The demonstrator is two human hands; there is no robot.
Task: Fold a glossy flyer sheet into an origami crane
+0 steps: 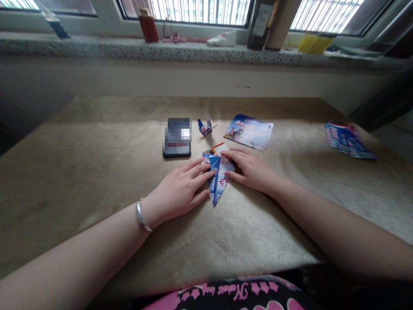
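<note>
A blue and pink printed paper [217, 183], folded to a kite shape, lies on the table with its sharp point towards me. My left hand [183, 187] rests on its left side, fingers stretched out and pressing the paper flat. On its right side lie the fingers of my right hand [247, 168], spread over the edge and upper part. Just behind the paper stands a small folded paper crane [205, 127] of similar print. A phone [177, 142], its screen blurred out, lies left of the crane.
Behind my right hand is a stack of printed sheets [250, 131]. More folded printed papers [348, 140] lie at the table's [97, 181] far right. Along the granite windowsill [112, 51] stand a red container [148, 28], a dark box [260, 26] and a yellow item [314, 43].
</note>
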